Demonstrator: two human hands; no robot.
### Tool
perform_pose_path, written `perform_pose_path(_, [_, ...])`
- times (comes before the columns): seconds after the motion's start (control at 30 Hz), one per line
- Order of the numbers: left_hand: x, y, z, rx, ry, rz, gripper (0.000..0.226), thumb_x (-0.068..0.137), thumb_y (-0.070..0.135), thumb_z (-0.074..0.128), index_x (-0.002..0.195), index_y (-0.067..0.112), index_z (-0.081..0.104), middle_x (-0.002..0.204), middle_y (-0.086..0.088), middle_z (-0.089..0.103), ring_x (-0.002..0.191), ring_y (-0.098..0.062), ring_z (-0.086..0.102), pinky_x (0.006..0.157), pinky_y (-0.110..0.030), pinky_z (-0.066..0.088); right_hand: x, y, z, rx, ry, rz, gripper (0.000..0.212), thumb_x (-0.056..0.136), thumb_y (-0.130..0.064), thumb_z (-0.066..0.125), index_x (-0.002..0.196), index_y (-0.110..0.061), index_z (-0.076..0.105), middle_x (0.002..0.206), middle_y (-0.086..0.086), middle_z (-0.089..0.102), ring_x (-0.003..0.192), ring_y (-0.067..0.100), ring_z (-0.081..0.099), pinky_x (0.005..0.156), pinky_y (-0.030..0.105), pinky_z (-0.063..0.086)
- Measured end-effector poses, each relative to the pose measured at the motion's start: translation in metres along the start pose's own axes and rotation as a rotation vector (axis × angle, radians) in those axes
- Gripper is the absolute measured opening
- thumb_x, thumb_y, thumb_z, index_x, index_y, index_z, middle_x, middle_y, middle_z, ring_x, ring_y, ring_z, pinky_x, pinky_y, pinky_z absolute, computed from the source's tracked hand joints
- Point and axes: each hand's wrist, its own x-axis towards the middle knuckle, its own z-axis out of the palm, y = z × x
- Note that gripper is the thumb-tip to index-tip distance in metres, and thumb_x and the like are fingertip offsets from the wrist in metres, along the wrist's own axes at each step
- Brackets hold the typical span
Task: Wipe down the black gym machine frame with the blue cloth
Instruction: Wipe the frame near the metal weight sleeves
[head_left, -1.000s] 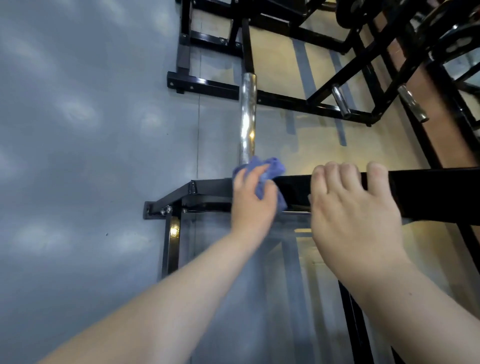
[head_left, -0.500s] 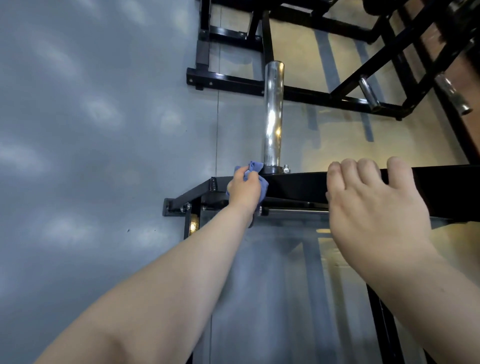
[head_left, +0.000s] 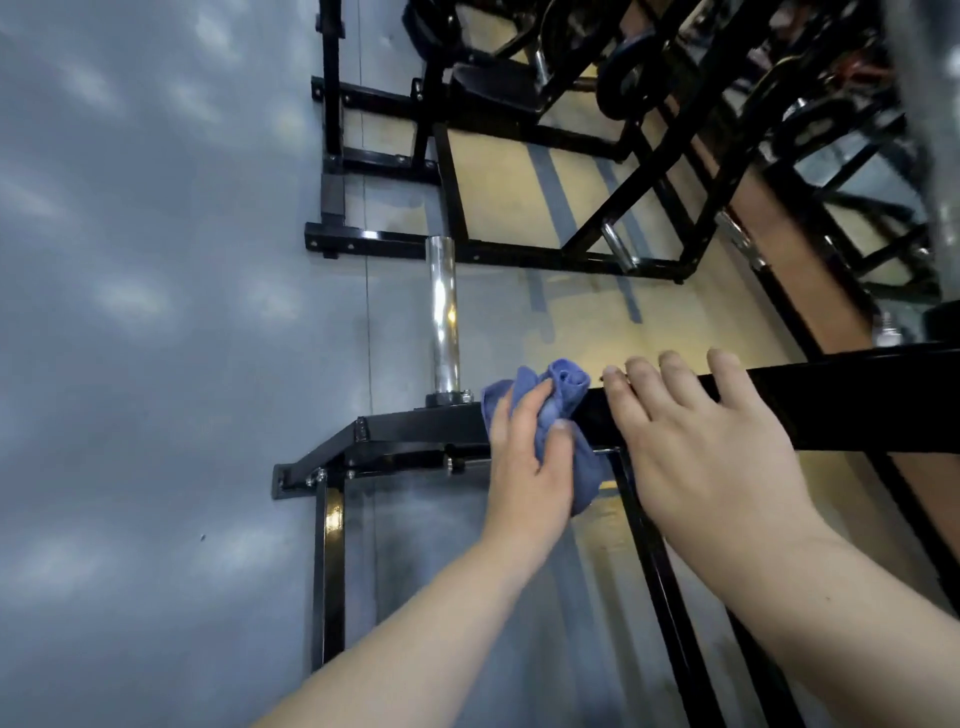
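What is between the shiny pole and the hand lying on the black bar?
The blue cloth, bunched in the left hand on the black bar, in the head view.

Glossy grey floor (head_left: 156, 338) w/ soft light patches; tan floor section (head_left: 514, 202) beside it, seam btwn. More black racks (head_left: 519, 256) at back, weight plates (head_left: 621, 78) blurred.

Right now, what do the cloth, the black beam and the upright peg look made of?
The blue cloth: soft fabric, maybe microfibre, bunched in folds. The black frame beam: likely steel tube, glossy paint, sharp highlights. The chrome peg: polished, probably chromed steel, mirror reflections.
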Motion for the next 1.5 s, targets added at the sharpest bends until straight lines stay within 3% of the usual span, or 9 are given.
perform_pose_path(0.17, [0.028,0.003,0.002,-0.180,0.272,-0.390,0.034,0.097,0.028,0.050,0.129,0.022,0.062,0.144,-0.006,0.044,0.128,-0.021,0.052,0.105,-0.026,0.042,-0.031,0.034,-0.020,0.008,0.042,0.019,0.071,0.089,-0.020,0.013,0.144,0.002,0.052,0.143,0.022,0.056,0.136,0.039,0.049,0.118,0.058,0.020])
perform_pose_path(0.43, [-0.059,0.124,0.073,-0.247,0.061,-0.098,0.033,0.103,0.025,0.049,0.134,0.033,0.057,0.144,0.015,0.028,0.133,-0.014,0.046,0.109,-0.030,0.042,-0.080,0.070,-0.046,-0.001,0.005,-0.045,0.078,0.087,-0.027,-0.015,0.161,-0.004,-0.001,0.169,0.014,-0.008,0.157,0.027,-0.010,0.120,0.054,-0.016])
perform_pose_path(0.57, [-0.073,0.159,0.072,-0.065,-0.108,0.025,0.038,0.105,0.026,0.044,0.142,0.034,0.050,0.152,0.015,0.024,0.139,-0.007,0.033,0.110,-0.023,0.028,-0.098,0.107,-0.057,0.119,0.236,0.052,0.062,0.094,-0.021,0.021,0.143,0.003,0.053,0.151,0.021,0.048,0.146,0.033,0.041,0.123,0.049,0.014])
perform_pose_path(0.7, [-0.062,0.141,0.055,0.004,0.003,-0.138,0.044,0.105,0.025,0.041,0.148,0.028,0.045,0.154,0.000,0.028,0.132,-0.010,0.035,0.108,-0.024,0.026,-0.120,0.120,-0.059,0.164,0.246,0.056,0.065,0.090,-0.014,0.018,0.137,0.006,0.057,0.147,0.021,0.053,0.140,0.032,0.050,0.121,0.051,0.018])
perform_pose_path(0.9, [-0.077,0.169,0.067,0.010,0.074,-0.394,0.044,0.102,0.032,0.040,0.146,0.038,0.044,0.148,-0.010,0.038,0.127,-0.032,0.049,0.108,-0.049,0.044,-0.151,0.121,-0.077,0.075,0.042,0.109,0.085,0.076,-0.018,-0.025,0.157,-0.001,-0.008,0.166,0.018,-0.015,0.155,0.032,-0.014,0.115,0.057,-0.020])
perform_pose_path(1.03, [-0.087,0.213,0.093,-0.150,-0.109,-0.460,0.054,0.090,0.060,0.054,0.140,0.043,0.049,0.148,-0.001,0.048,0.124,-0.027,0.055,0.102,-0.045,0.046,-0.169,0.142,-0.097,0.058,0.061,0.161,0.068,0.095,-0.025,-0.002,0.158,-0.004,-0.012,0.165,0.014,-0.022,0.154,0.027,-0.022,0.106,0.052,-0.033])
perform_pose_path(1.1, [-0.093,0.234,0.100,-0.316,-0.270,-0.530,0.085,0.063,0.081,0.067,0.139,0.045,0.051,0.140,0.002,0.060,0.122,-0.024,0.061,0.102,-0.049,0.047,-0.173,0.150,-0.100,0.138,0.117,0.207,0.068,0.100,-0.030,0.016,0.159,-0.004,-0.008,0.165,0.016,-0.019,0.153,0.028,-0.022,0.113,0.048,-0.029])
perform_pose_path(1.33, [-0.133,0.307,0.071,-0.479,-0.551,-0.277,0.074,0.089,0.066,0.048,0.150,0.022,0.046,0.132,-0.007,0.067,0.122,-0.023,0.065,0.111,-0.047,0.044,-0.173,0.150,-0.101,0.385,0.304,0.262,0.099,0.080,-0.059,0.062,0.161,-0.015,0.025,0.165,0.025,0.018,0.156,0.034,0.013,0.126,0.045,0.004])
perform_pose_path(1.5, [-0.124,0.317,0.065,-0.359,-0.645,-0.076,0.035,0.106,0.036,0.039,0.130,0.035,0.065,0.121,0.005,0.073,0.103,-0.012,0.072,0.086,-0.035,0.056,-0.174,0.168,-0.105,0.309,0.453,0.329,0.039,0.088,-0.030,0.065,0.119,-0.007,0.064,0.146,0.022,0.052,0.142,0.035,0.044,0.121,0.046,0.031])
